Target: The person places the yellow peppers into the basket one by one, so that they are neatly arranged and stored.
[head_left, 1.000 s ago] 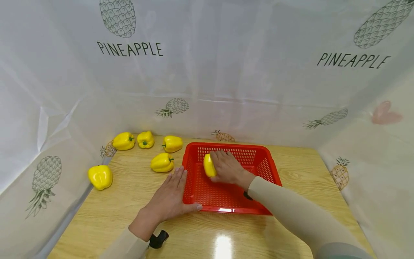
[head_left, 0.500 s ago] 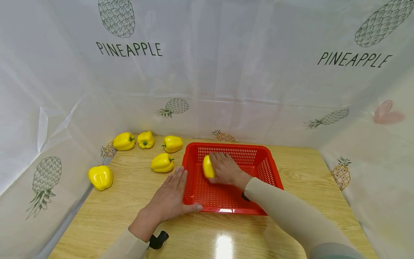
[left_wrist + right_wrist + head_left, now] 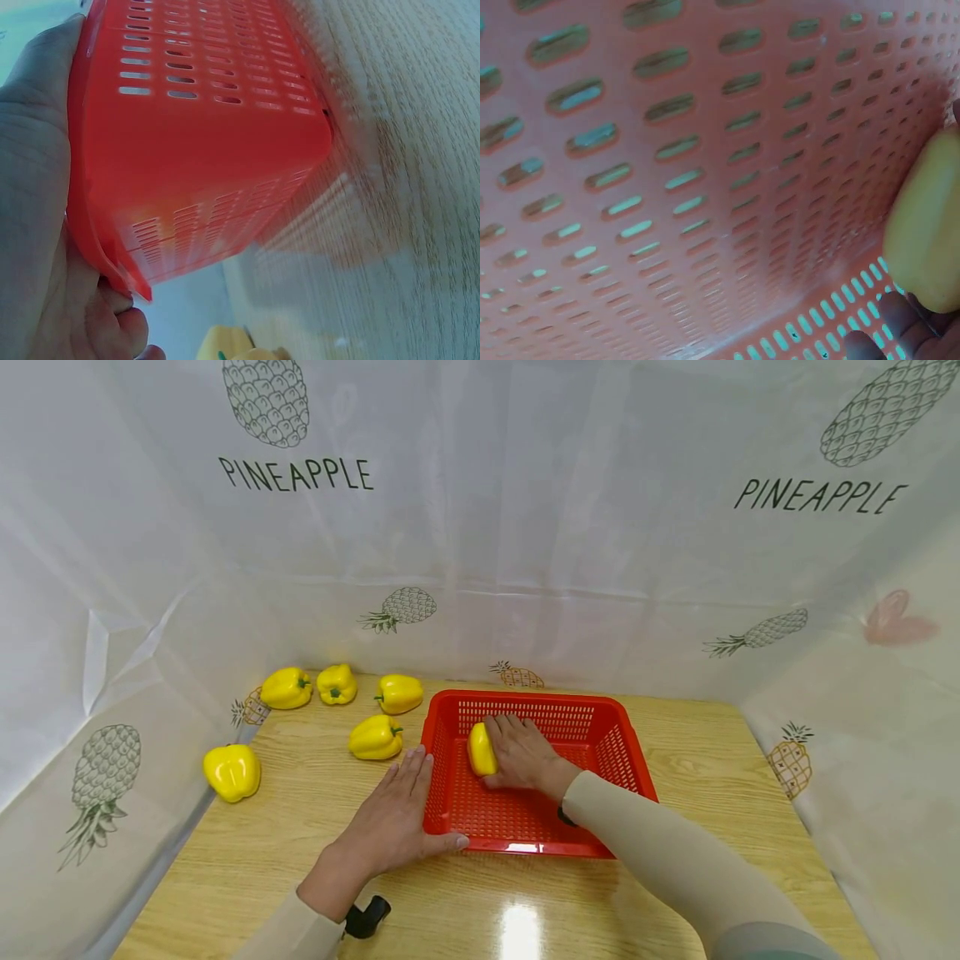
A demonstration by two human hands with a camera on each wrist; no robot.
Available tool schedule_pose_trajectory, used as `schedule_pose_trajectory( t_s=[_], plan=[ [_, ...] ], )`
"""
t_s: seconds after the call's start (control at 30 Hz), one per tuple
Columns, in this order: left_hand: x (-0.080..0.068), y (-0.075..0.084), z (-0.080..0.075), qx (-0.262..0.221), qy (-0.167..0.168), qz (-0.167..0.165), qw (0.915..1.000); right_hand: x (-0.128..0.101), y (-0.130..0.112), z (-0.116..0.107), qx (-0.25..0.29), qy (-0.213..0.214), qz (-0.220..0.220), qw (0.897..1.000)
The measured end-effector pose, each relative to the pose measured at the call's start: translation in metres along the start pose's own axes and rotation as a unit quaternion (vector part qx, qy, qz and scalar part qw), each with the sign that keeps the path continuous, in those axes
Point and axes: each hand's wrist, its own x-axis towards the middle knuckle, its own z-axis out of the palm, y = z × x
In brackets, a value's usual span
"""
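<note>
Inside the red plastic basket (image 3: pixel 536 697), my right hand (image 3: pixel 522 758) grips a yellow bell pepper (image 3: pixel 482 750) low near the left wall. The right wrist view has the pepper (image 3: pixel 926 225) at its right edge, fingertips curled against it and the slotted basket floor beside it. My left hand (image 3: pixel 390 822) rests along the basket's near left corner, fingers extended on the left rim and thumb on the front rim. From the left wrist, the basket's outer corner (image 3: pixel 180 142) stands on the table with the hand against its rim.
Several more yellow bell peppers lie on the wooden table (image 3: pixel 300 843) left of the basket. The closest, one pepper (image 3: pixel 377 737), is just beyond the left fingertips; another pepper (image 3: pixel 232 772) sits by the left edge. A white pineapple-print sheet (image 3: pixel 525 527) surrounds the table.
My right hand has shifted slightly left and lower in the basket, with the bell pepper still in its grip. My left hand stays at the basket's corner.
</note>
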Motion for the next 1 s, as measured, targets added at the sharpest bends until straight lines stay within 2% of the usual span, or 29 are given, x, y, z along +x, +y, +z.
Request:
schedule_pose_trajectory(
  t_s=[0.43, 1.0],
  plan=[
    [-0.0003, 0.0002, 0.0004, -0.003, -0.001, 0.0, 1.0, 0.0003, 0.0008, 0.0009, -0.008, 0.011, -0.015, 1.0],
    [-0.0004, 0.001, -0.001, -0.007, -0.005, -0.003, 1.0, -0.0006, 0.0015, 0.0021, 0.009, 0.014, -0.005, 1.0]
  ],
)
